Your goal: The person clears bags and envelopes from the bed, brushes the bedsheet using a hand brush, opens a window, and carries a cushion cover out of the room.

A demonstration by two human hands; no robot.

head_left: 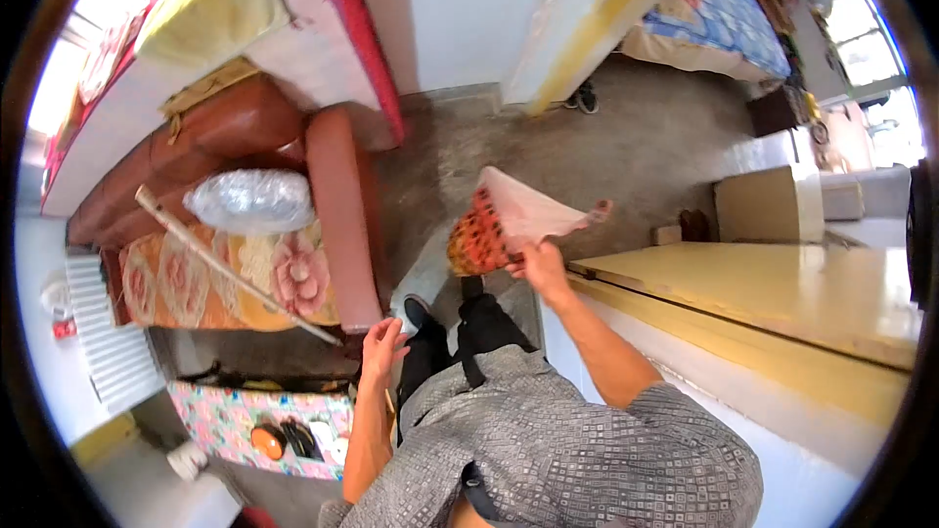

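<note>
My right hand (538,264) is closed around a piece of patterned cloth (479,235), which hangs over the floor in front of my legs. One part of the cloth is orange-red with dark spots, and the other is plain pale pink. My left hand (382,350) is held out beside my leg, its fingers loosely bent and apart, with nothing visible in it. Close to that hand is the lower end of a long wooden stick (220,266), which lies slanting across the sofa.
On the brown sofa (342,205) sits a plastic-wrapped bundle (252,200). A table with a floral cover (225,416) stands at the lower left. To my right runs a yellow ledge (763,284). Beyond a doorway are shoes (585,98) and a bed (719,24).
</note>
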